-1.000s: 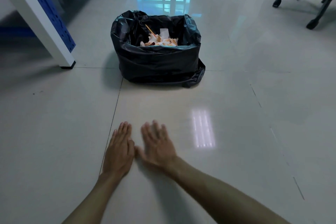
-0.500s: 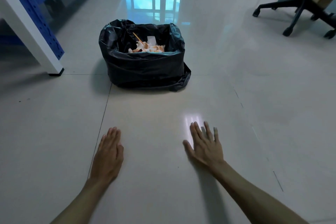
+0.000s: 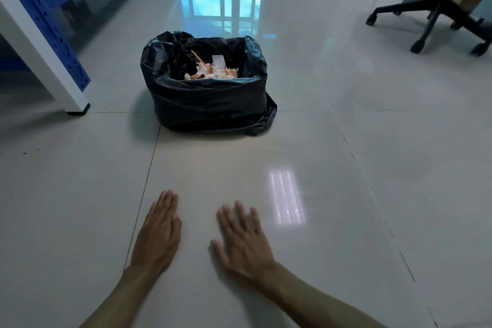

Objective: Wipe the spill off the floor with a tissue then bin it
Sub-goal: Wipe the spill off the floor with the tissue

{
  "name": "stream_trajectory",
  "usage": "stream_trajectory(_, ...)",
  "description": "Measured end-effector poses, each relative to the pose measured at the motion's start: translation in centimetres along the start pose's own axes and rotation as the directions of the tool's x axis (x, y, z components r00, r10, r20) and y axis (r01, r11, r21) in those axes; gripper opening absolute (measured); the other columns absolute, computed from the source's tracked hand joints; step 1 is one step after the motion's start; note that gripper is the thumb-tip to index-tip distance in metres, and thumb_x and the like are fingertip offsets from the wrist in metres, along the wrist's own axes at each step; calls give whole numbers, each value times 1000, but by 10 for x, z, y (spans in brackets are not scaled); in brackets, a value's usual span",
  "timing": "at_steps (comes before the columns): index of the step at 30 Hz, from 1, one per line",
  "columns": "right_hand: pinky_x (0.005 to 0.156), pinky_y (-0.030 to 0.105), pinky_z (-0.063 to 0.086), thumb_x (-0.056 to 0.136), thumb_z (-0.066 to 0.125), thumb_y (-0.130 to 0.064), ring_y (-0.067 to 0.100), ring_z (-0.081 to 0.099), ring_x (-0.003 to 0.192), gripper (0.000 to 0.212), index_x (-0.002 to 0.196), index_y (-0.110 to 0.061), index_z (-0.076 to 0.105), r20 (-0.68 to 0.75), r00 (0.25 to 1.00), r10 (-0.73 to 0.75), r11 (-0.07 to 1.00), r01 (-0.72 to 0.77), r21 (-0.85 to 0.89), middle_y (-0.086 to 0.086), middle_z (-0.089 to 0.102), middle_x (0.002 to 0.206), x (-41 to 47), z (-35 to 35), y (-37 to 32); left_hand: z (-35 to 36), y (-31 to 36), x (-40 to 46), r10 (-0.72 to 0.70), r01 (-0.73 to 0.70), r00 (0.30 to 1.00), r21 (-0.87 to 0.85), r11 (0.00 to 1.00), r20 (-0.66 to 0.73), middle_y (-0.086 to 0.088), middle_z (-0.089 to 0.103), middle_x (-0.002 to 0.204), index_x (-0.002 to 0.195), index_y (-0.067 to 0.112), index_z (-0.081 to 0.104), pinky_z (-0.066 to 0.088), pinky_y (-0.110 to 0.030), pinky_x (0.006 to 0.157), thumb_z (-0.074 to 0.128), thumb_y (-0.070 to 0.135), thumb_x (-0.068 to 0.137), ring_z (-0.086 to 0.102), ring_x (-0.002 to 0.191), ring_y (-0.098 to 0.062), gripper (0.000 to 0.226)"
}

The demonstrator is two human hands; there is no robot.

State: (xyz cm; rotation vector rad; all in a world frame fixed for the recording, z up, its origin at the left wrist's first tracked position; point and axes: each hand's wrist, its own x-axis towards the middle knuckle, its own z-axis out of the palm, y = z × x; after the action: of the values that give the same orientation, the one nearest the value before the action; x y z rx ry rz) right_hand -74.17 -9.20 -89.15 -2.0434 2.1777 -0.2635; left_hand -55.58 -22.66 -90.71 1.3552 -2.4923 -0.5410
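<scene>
My hands: left hand (image 3: 157, 234) and right hand (image 3: 243, 241) lie flat on the floor (image 3: 332, 221), fingers straight, holding nothing; probably checking it is dry.
Spill: none visible.
Tissue: likely among the stained scraps in the bin (image 3: 206, 104).
Around: table leg (image 3: 48, 61) left, chair base (image 3: 436, 16) far right; nothing blocks the way.

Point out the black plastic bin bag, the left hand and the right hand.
Black plastic bin bag (image 3: 210, 104): head view, front wall.
Left hand (image 3: 158, 234): head view, back of hand.
Right hand (image 3: 246, 242): head view, back of hand.
</scene>
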Motion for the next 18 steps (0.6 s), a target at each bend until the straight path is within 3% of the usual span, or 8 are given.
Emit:
stream_trajectory(4, 116, 53, 7, 102, 32, -48, 33, 22, 148, 59, 149, -15, 40, -24, 995, -93, 994, 92, -56, 4, 43, 154, 7, 1, -11, -1, 0, -1, -4, 4, 1000, 2, 1000, 14, 4, 10, 163, 154, 14, 12, 6, -29, 123, 7, 44, 93, 6, 150, -5, 68)
stream_trajectory(10, 119, 56, 4, 105, 27, -40, 32, 18, 149, 52, 152, -19, 36, 16, 987, -158, 982, 158, -106, 1, 41, 155, 39, -3, 18, 0, 6, -1, 1, -1, 1000, 40, 999, 8, 5, 4, 163, 155, 13, 8, -6, -19, 120, 7, 44, 94, 0, 150, -5, 67)
stream_trajectory(13, 118, 53, 2, 103, 26, -41, 34, 24, 147, 53, 148, -18, 43, 22, 996, -89, 987, 91, -134, 2, 48, 150, 63, -12, 34, 0, 6, -1, -7, 7, 1000, 30, 1000, 19, 6, -1, 163, 155, 15, 4, -7, -20, 120, 5, 46, 95, -5, 150, -3, 67)
stream_trajectory(18, 114, 54, 7, 96, 25, -46, 40, 33, 142, 63, 142, -12, 52, 5, 984, 179, 975, -177, -134, 6, 54, 145, 79, -25, 76, -2, 5, -4, 9, -9, 999, 10, 1000, 32, 8, -3, 163, 154, 18, 2, -6, -21, 120, 4, 44, 96, -8, 148, 1, 64)
